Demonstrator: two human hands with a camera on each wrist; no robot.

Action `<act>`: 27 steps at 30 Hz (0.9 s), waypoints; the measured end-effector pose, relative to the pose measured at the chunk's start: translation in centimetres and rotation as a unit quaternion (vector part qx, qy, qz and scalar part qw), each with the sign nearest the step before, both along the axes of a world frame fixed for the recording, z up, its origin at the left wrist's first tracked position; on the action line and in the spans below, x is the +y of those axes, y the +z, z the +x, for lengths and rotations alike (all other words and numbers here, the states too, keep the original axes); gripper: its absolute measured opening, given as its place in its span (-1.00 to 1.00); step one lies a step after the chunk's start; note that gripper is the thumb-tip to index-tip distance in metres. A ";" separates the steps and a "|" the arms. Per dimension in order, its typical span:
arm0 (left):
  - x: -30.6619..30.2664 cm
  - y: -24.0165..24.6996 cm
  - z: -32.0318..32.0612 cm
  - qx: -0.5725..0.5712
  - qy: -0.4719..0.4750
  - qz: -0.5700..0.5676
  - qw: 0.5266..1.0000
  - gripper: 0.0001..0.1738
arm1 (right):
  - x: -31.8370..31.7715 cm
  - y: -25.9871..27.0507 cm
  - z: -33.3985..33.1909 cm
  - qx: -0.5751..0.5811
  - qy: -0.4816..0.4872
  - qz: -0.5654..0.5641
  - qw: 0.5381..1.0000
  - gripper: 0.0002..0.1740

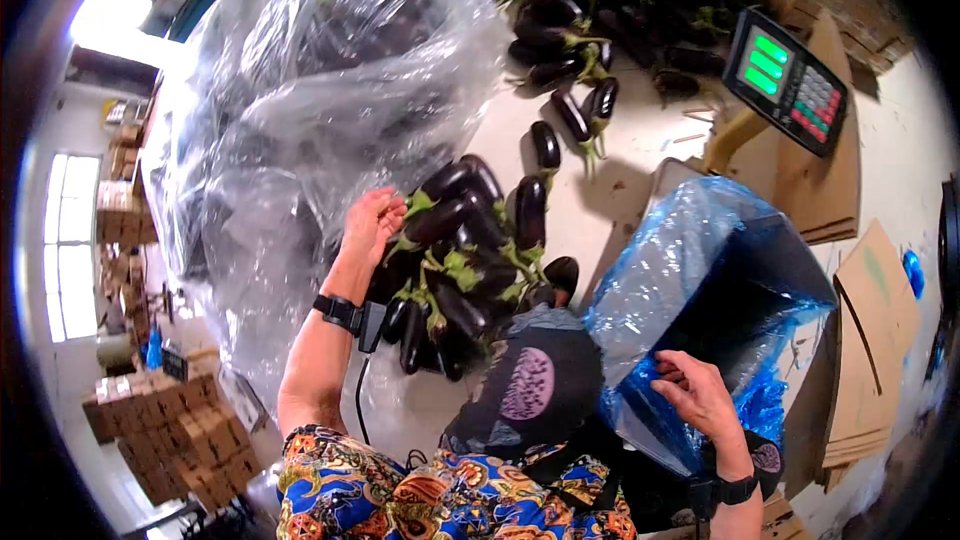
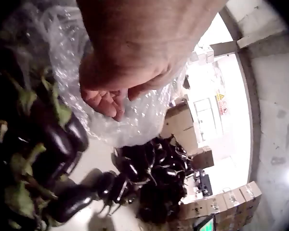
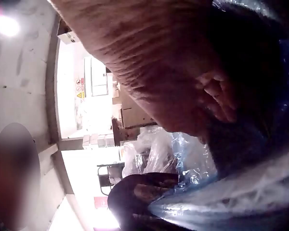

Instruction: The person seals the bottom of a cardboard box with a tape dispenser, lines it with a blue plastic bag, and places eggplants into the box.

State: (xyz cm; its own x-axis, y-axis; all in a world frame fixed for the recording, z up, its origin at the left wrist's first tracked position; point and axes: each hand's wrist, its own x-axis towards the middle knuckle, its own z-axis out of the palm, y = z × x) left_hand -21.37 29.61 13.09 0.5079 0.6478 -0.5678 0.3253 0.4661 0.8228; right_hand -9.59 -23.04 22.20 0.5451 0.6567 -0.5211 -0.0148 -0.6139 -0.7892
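Beside a heap of dark purple eggplants, my left hand hovers at the edge of a large clear plastic bag, its fingers loosely curled. In the left wrist view, nothing shows in the fingers, with the clear plastic behind them. On the right, my right hand is over the mouth of a box lined with a blue plastic bag. Its fingers are bent loosely, and no eggplant shows in them. The box's inside is dark in the right wrist view.
A bigger eggplant pile lies at the back of the white table. At the back right stands a scale display with green digits. Flattened cardboard lies at the right; stacked cartons stand at the left.
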 end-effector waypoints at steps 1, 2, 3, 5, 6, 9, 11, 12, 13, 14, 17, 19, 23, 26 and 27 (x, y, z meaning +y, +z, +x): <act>0.2 -0.3 -1.6 0.025 0.006 0.022 0.999 -0.66 | 0.1 -0.3 -0.1 0.004 0.012 -0.009 1.000 -0.56; 0.0 -0.7 -3.1 0.062 -0.007 0.040 0.997 -0.65 | -0.1 -0.5 -0.3 0.007 0.022 -0.019 1.000 -0.56; -0.3 -1.4 -4.4 0.076 -0.011 0.044 0.996 -0.66 | -0.2 -0.6 -0.4 0.008 0.031 -0.028 0.999 -0.56; -1.1 -3.4 -6.6 0.101 -0.022 0.050 0.993 -0.67 | -0.2 -0.7 -0.6 -0.006 0.031 -0.036 0.999 -0.57; -1.8 -4.0 -7.1 0.105 -0.036 0.053 0.992 -0.69 | -0.1 -0.5 -0.6 -0.003 0.023 -0.040 0.999 -0.57; -1.7 -8.4 -7.7 0.175 -0.185 0.356 0.899 -0.56 | -0.2 -0.6 -0.7 -0.021 0.016 -0.057 0.998 -0.57; -1.8 -9.1 -7.2 0.238 -0.222 0.457 0.828 -0.43 | 0.1 -0.1 -0.6 -0.030 0.015 -0.076 0.997 -0.57; -1.5 -9.5 -6.6 0.253 -0.239 0.472 0.810 -0.42 | 0.0 -0.2 -0.6 -0.032 0.019 -0.078 0.996 -0.57; -1.0 -10.0 -6.0 0.268 -0.254 0.487 0.791 -0.42 | -0.3 -0.5 -0.7 -0.034 0.023 -0.079 0.996 -0.56; -0.2 -11.6 -5.9 0.285 -0.274 0.445 0.803 -0.31 | -0.4 -0.6 -0.7 -0.035 0.027 -0.079 0.996 -0.56; 0.0 -12.0 -5.3 0.299 -0.329 0.504 0.740 -0.23 | -0.1 -0.5 -0.6 -0.031 0.028 -0.087 0.995 -0.56; -0.4 -10.8 -5.0 0.336 -0.353 0.489 0.724 -0.29 | -0.1 -0.5 -0.6 -0.029 0.023 -0.094 0.995 -0.56; -2.2 -5.5 -2.5 0.384 -0.352 0.475 0.709 -0.46 | -0.5 -0.7 -0.5 -0.026 0.006 -0.096 0.995 -0.56; -2.5 -4.5 -1.1 0.249 -0.270 0.677 0.638 -0.52 | -0.3 -0.7 -0.4 -0.010 0.014 -0.113 0.993 -0.59; -2.1 -4.6 -0.3 0.194 -0.236 0.740 0.599 -0.51 | -0.4 -0.7 -0.4 -0.006 0.014 -0.112 0.994 -0.58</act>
State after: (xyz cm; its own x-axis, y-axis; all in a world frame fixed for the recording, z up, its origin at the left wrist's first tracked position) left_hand -21.68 27.50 8.47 0.8489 0.4235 0.3161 0.4337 -0.9001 0.0414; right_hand -10.02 -23.42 21.51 0.5362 0.5400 -0.6488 0.0132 -0.7739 -0.6332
